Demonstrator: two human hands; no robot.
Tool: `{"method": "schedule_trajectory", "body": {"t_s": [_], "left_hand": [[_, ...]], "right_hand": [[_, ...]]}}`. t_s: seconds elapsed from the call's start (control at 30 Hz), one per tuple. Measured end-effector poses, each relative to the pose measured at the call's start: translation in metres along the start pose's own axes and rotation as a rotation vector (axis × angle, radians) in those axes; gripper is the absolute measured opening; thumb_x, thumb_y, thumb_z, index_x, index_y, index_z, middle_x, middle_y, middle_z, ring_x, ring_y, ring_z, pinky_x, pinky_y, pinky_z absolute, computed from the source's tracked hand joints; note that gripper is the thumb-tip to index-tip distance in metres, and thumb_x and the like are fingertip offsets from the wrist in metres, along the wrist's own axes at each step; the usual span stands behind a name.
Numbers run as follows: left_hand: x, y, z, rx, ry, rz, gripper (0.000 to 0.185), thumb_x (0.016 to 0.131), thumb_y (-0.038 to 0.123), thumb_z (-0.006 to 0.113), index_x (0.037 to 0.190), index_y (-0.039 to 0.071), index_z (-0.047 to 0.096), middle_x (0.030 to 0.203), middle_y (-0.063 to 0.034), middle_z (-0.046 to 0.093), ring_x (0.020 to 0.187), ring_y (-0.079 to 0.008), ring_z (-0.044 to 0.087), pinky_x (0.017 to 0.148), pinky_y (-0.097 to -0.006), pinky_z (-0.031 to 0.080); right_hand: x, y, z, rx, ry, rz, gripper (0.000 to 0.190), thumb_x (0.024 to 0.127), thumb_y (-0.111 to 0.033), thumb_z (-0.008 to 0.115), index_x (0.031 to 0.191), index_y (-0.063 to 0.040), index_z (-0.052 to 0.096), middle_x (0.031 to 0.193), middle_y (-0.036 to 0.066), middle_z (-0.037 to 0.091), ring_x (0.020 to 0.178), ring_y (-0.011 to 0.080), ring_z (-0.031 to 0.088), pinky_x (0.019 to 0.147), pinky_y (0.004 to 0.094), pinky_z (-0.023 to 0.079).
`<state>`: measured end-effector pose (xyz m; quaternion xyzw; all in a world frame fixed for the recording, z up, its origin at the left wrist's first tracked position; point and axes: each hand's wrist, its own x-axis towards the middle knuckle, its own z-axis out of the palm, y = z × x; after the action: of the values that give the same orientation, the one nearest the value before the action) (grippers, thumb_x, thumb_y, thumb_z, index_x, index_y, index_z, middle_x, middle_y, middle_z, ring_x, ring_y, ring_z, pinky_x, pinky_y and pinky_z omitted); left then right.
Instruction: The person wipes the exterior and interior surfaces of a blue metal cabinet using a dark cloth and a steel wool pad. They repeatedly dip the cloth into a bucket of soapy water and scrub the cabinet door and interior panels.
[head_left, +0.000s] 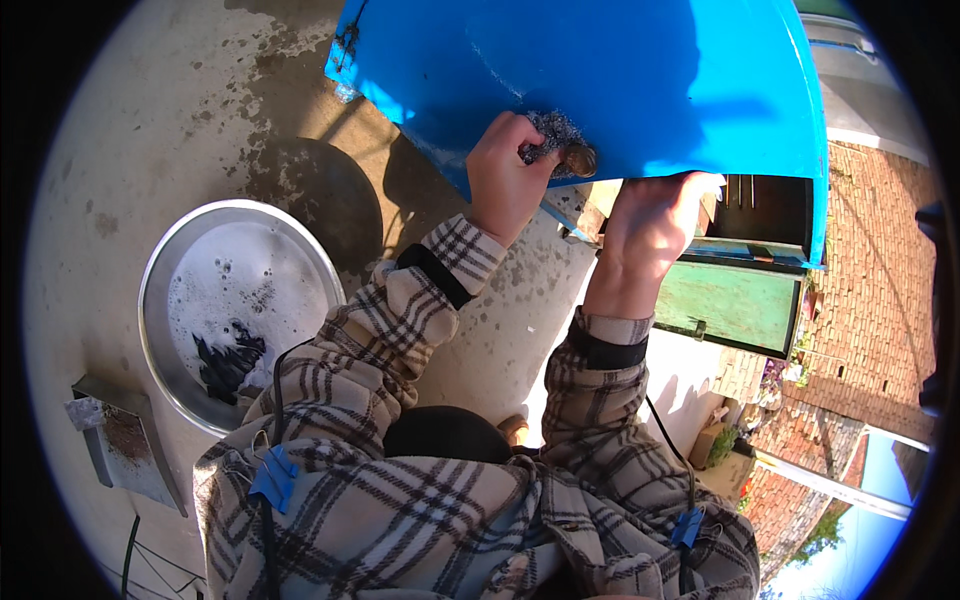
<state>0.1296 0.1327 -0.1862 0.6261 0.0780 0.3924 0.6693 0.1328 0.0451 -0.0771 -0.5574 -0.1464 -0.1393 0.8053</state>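
Note:
A scourer of tangled grey metal wool (551, 135) is gripped in my left hand (510, 161) and lies against a bright blue panel (555, 52), close to its lower edge. A round brown piece (580, 160) shows at the scourer's right end; I cannot tell what it is. Faint whitish streaks mark the panel. My right hand (656, 217) is at the panel's lower edge, wrist towards me, with its fingers partly hidden behind that edge; whether it grips the edge is not clear.
To the left on the concrete floor, a metal basin (247, 315) holds sudsy water and a dark cloth-like thing (229, 360). A metal dustpan (127, 442) with brown debris lies below it. Right of my right hand are a dark opening and a green panel (727, 300). Brick paving lies further right.

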Motion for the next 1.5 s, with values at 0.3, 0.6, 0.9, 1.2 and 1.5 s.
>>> {"method": "schedule_trajectory", "body": {"t_s": [0.3,0.6,0.9,1.2,1.5], "left_hand": [[-0.009,0.011,0.005,-0.018,0.028,-0.12,0.023,0.064,0.003,0.077,0.073,0.004,0.056,0.071,-0.0093,0.054,0.062,-0.025,0.054,0.055,-0.0346,0.044],[0.058,0.054,-0.014,0.229,-0.202,0.829,0.016,0.063,0.0,0.067,0.072,0.007,0.055,0.073,-0.0048,0.047,0.068,-0.0229,0.05,0.056,-0.0328,0.043],[0.047,0.058,-0.011,0.144,-0.248,0.595,0.024,0.064,0.005,0.079,0.073,0.007,0.057,0.072,-0.0024,0.05,0.064,-0.0157,0.052,0.055,-0.0282,0.044],[0.034,0.036,-0.012,-0.061,-0.115,0.018,0.03,0.07,0.015,0.086,0.076,0.003,0.059,0.069,-0.0028,0.062,0.057,-0.0071,0.052,0.051,-0.0223,0.042],[0.003,0.009,-0.003,-0.404,0.073,-0.42,0.027,0.076,0.012,0.082,0.08,-0.002,0.059,0.072,-0.0054,0.064,0.062,-0.0071,0.055,0.053,-0.0245,0.045]], "right_hand": [[0.0,-0.001,0.003,-0.043,-0.021,0.002,0.054,0.104,-0.041,0.035,0.14,-0.002,0.036,0.142,0.011,0.041,0.126,0.0221,0.04,0.11,0.0359,0.029],[-0.009,0.001,0.004,-0.015,-0.003,-0.007,0.054,0.103,-0.043,0.037,0.138,-0.001,0.038,0.136,0.01,0.046,0.12,0.0199,0.045,0.104,0.0344,0.036],[-0.007,-0.011,0.003,0.033,-0.046,0.05,0.057,0.102,-0.046,0.041,0.136,0.0,0.04,0.133,0.01,0.049,0.118,0.0201,0.047,0.102,0.0354,0.036],[-0.012,-0.011,0.007,0.105,0.002,0.057,0.052,0.101,-0.043,0.045,0.132,-0.002,0.045,0.133,0.008,0.052,0.12,0.0185,0.048,0.104,0.035,0.035],[-0.016,-0.009,0.011,0.081,0.047,0.034,0.051,0.1,-0.044,0.048,0.128,-0.001,0.049,0.13,0.007,0.053,0.117,0.0172,0.048,0.104,0.0336,0.035]]}}
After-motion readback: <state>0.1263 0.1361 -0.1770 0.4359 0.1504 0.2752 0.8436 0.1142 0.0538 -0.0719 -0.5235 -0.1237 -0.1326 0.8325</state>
